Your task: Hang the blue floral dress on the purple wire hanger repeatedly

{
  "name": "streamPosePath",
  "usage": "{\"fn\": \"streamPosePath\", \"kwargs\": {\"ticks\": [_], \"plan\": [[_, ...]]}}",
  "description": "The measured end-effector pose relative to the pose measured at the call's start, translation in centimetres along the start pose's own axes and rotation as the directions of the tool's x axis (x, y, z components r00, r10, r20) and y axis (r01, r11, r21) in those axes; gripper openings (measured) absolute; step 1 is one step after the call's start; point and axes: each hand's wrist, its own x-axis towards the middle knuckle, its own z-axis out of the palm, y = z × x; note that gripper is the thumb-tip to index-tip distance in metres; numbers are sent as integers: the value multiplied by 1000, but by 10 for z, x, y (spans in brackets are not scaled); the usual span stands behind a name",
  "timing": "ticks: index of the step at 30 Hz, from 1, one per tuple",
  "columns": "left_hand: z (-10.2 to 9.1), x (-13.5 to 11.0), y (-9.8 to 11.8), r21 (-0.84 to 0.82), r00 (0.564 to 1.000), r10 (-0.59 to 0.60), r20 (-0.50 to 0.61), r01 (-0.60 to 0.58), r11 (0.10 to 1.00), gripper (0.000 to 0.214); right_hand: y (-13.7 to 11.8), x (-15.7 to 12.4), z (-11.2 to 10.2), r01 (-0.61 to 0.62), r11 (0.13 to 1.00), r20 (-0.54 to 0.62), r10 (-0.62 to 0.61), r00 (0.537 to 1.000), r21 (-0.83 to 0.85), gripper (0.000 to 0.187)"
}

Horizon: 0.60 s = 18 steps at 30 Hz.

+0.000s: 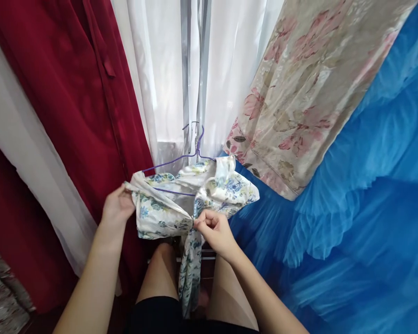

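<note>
A white top with a blue and yellow floral print point(230, 192) hangs on a purple wire hanger point(170, 162). My left hand point(119, 204) pinches the garment's edge at its left shoulder. At the front middle, my right hand point(214, 229) is closed on the fabric, where the two sides gather together. From that spot a long floral strip point(190, 273) dangles down between my knees. The hanger's hook sits at a grey metal upright behind it. What lies between my right fingertips is partly hidden.
Red curtains point(66, 93) and white cloth point(167, 69) hang at the left and behind. A grey metal pole point(204, 55) stands in the middle. To the right hang a beige floral cloth point(292, 93) and a ruffled blue tulle skirt point(379, 199). My bare knees are below the garment.
</note>
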Motion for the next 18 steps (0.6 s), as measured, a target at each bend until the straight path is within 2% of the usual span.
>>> {"fn": "streamPosePath", "kwargs": {"ticks": [3,5,6,8,10,12,14,15,16,17,18], "plan": [[-21,-21,-37,-72,979,-184,-85,178,981,28,20,-16,1,-45,983,-130,68,989,176,26],[-30,-43,-64,-103,964,-245,-105,234,967,29,39,-35,-1,-22,935,-284,130,950,354,28],[-34,-55,-77,-109,958,-271,-96,260,959,30,50,-47,-2,2,901,-362,172,916,434,29],[-42,-77,-101,-127,935,-353,-35,346,930,29,72,-72,-7,51,841,-497,268,825,538,30],[-49,-98,-118,-145,918,-392,65,397,906,21,92,-95,-14,71,820,-596,351,722,568,29],[-52,-117,-129,-152,921,-344,183,372,916,7,104,-110,-21,66,817,-663,416,622,573,28],[-50,-137,-133,-129,916,-271,296,320,939,15,107,-117,-25,95,830,-736,428,524,550,29],[-47,-148,-132,-88,901,-249,356,298,951,20,106,-118,-26,121,852,-780,397,484,509,30],[-42,-159,-131,-28,881,-234,411,269,963,22,103,-117,-25,136,884,-816,341,467,448,32],[-38,-170,-129,44,859,-223,461,229,973,22,99,-116,-22,127,919,-832,269,486,372,34],[-33,-181,-127,118,830,-214,515,179,977,21,95,-115,-18,91,952,-817,200,541,293,38]]}}
